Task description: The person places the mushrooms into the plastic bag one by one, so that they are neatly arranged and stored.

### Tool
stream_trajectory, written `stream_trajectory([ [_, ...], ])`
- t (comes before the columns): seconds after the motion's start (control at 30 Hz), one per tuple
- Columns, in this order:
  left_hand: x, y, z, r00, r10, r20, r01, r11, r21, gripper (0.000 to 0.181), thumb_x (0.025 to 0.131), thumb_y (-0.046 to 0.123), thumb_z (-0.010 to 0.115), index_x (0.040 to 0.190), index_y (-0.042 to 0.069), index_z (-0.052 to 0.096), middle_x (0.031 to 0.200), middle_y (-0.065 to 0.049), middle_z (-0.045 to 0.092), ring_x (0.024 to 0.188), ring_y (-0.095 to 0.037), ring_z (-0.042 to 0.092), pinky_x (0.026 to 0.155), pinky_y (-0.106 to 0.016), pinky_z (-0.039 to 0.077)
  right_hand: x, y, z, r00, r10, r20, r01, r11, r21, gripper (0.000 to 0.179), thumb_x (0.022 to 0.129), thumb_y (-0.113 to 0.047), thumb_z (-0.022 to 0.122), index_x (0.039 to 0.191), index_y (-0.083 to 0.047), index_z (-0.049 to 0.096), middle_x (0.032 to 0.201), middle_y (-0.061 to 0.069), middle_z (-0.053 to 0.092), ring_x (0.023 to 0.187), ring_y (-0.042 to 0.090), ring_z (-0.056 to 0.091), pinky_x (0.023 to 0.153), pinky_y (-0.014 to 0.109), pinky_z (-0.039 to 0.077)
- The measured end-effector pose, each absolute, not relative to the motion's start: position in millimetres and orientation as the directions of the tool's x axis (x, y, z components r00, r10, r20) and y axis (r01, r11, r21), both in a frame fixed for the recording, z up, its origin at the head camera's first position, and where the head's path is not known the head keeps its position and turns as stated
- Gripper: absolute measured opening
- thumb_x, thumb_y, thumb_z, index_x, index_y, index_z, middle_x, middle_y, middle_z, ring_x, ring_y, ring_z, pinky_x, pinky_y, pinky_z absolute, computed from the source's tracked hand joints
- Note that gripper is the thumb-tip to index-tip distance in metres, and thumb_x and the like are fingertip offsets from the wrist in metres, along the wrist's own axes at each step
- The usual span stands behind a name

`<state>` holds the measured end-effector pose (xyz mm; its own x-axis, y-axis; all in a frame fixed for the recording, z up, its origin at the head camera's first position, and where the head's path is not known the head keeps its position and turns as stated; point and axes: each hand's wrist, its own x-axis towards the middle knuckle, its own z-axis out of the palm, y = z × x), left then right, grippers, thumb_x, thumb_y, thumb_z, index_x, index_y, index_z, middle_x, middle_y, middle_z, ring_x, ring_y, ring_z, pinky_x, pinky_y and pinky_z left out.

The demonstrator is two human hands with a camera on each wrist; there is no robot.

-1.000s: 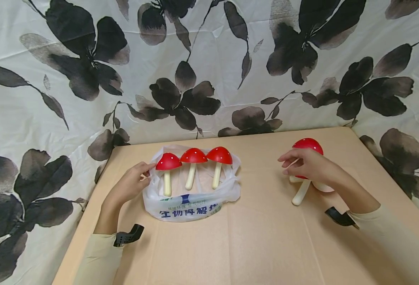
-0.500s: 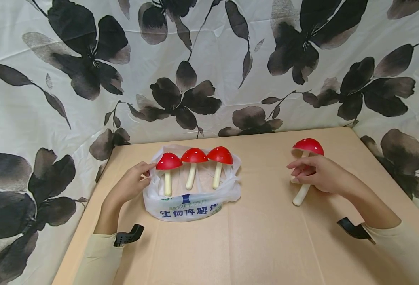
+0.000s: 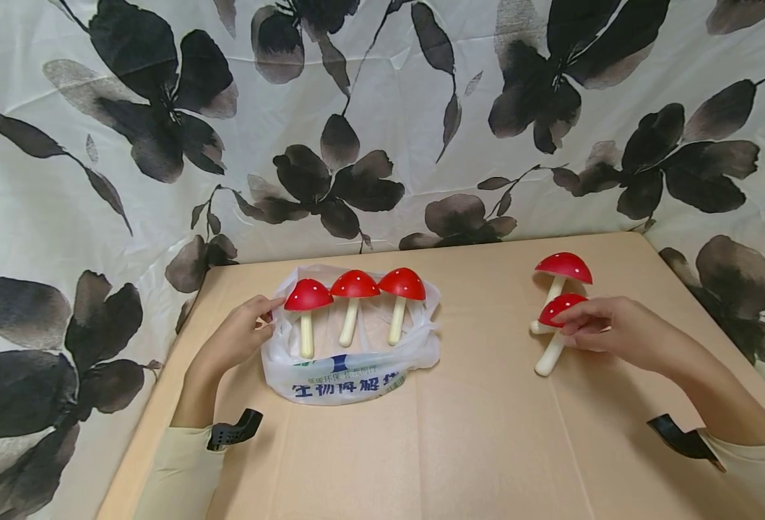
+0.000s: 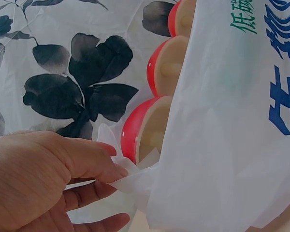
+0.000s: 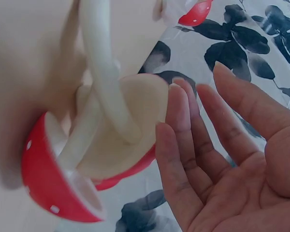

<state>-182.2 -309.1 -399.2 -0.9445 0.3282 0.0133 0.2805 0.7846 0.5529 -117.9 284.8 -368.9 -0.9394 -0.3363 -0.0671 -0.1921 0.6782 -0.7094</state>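
On the left of the table, three red-capped toy mushrooms [image 3: 355,284] with pale stems stand out of a white plastic bag [image 3: 343,386] with printed characters. My left hand [image 3: 239,334] pinches the bag's left rim between thumb and finger, seen closely in the left wrist view [image 4: 43,179]. At the right lie more toy mushrooms, a rear one [image 3: 565,266] and a front one [image 3: 551,354]. My right hand [image 3: 623,334] is beside the front mushroom's cap, covering part of it. In the right wrist view its fingers [image 5: 171,159] are extended, close to a mushroom cap [image 5: 125,130]; contact is unclear.
A light wooden table [image 3: 473,433] carries everything. White cloth with dark flowers [image 3: 336,188] hangs behind the table and along its sides. Each wrist wears a black strap, the left one [image 3: 235,430] and the right one [image 3: 684,437].
My right hand has drawn back to the right and slightly nearer me, uncovering the caps and stems of the right-hand mushrooms. The left hand and the bag have stayed in place.
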Motion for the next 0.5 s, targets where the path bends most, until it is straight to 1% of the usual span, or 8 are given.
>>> stream_trajectory([
  [0.1, -182, -309, -399, -0.946, 0.325, 0.008, 0.273, 0.782, 0.56, 0.052, 0.092, -0.007, 0.06, 0.144, -0.005, 0.053, 0.106, -0.014, 0.061, 0.099, -0.029, 0.055, 0.092, -0.051, 0.054, -114, 290, -370, -0.937, -0.332, -0.105, -0.174, 0.709, -0.684, 0.031, 0.083, -0.015, 0.082, 0.113, -0.007, 0.077, 0.109, 0.009, 0.067, 0.098, 0.02, 0.059, 0.07, 0.024, 0.057],
  [0.13, -182, -309, -399, -0.946, 0.324, 0.006, 0.271, 0.782, 0.562, 0.053, 0.092, -0.007, 0.06, 0.144, -0.004, 0.053, 0.106, -0.014, 0.06, 0.1, -0.029, 0.055, 0.092, -0.051, 0.054, -113, 292, -370, -0.932, -0.34, -0.126, -0.166, 0.71, -0.685, 0.031, 0.084, -0.016, 0.082, 0.113, -0.006, 0.077, 0.112, 0.011, 0.063, 0.099, 0.022, 0.059, 0.071, 0.023, 0.057],
  [0.2, -182, -308, -399, -0.948, 0.318, 0.002, 0.264, 0.783, 0.563, 0.053, 0.092, -0.007, 0.06, 0.144, -0.004, 0.052, 0.106, -0.013, 0.06, 0.1, -0.028, 0.055, 0.092, -0.05, 0.054, -112, 295, -372, -0.916, -0.363, -0.172, -0.153, 0.712, -0.686, 0.034, 0.085, -0.016, 0.081, 0.115, -0.004, 0.075, 0.114, 0.014, 0.062, 0.101, 0.028, 0.062, 0.072, 0.023, 0.057],
  [0.27, -182, -308, -400, -0.948, 0.319, 0.004, 0.266, 0.781, 0.565, 0.053, 0.092, -0.007, 0.06, 0.144, -0.004, 0.052, 0.105, -0.013, 0.06, 0.099, -0.029, 0.055, 0.092, -0.051, 0.054, -110, 298, -374, -0.897, -0.376, -0.231, -0.13, 0.725, -0.676, 0.037, 0.086, -0.017, 0.079, 0.119, -0.003, 0.074, 0.118, 0.014, 0.061, 0.107, 0.032, 0.06, 0.074, 0.023, 0.057],
  [0.33, -182, -308, -400, -0.948, 0.319, 0.008, 0.267, 0.78, 0.566, 0.053, 0.091, -0.007, 0.06, 0.144, -0.004, 0.053, 0.104, -0.013, 0.06, 0.099, -0.029, 0.055, 0.091, -0.05, 0.054, -109, 301, -376, -0.863, -0.413, -0.291, -0.121, 0.728, -0.675, 0.045, 0.087, -0.016, 0.078, 0.128, -0.001, 0.068, 0.122, 0.017, 0.063, 0.11, 0.034, 0.061, 0.076, 0.023, 0.058],
  [0.37, -182, -308, -400, -0.947, 0.321, 0.01, 0.27, 0.78, 0.565, 0.053, 0.091, -0.008, 0.06, 0.144, -0.004, 0.053, 0.104, -0.013, 0.06, 0.099, -0.029, 0.055, 0.091, -0.05, 0.054, -108, 302, -378, -0.848, -0.427, -0.315, -0.118, 0.73, -0.673, 0.05, 0.087, -0.016, 0.078, 0.133, -0.001, 0.065, 0.124, 0.018, 0.064, 0.113, 0.037, 0.059, 0.076, 0.024, 0.058],
  [0.43, -182, -309, -401, -0.945, 0.326, 0.016, 0.279, 0.78, 0.56, 0.053, 0.091, -0.008, 0.059, 0.143, -0.005, 0.053, 0.103, -0.014, 0.06, 0.099, -0.029, 0.055, 0.091, -0.051, 0.054, -107, 302, -381, -0.822, -0.453, -0.345, -0.121, 0.731, -0.671, 0.059, 0.087, -0.017, 0.078, 0.141, -0.004, 0.059, 0.131, 0.021, 0.058, 0.119, 0.04, 0.052, 0.077, 0.025, 0.058],
  [0.5, -182, -309, -400, -0.944, 0.33, 0.02, 0.284, 0.78, 0.558, 0.053, 0.091, -0.009, 0.059, 0.143, -0.005, 0.053, 0.103, -0.014, 0.06, 0.099, -0.029, 0.056, 0.091, -0.051, 0.054, -106, 301, -385, -0.795, -0.5, -0.344, -0.135, 0.698, -0.703, 0.069, 0.086, -0.017, 0.079, 0.147, -0.002, 0.05, 0.138, 0.025, 0.053, 0.121, 0.044, 0.052, 0.078, 0.026, 0.058],
])
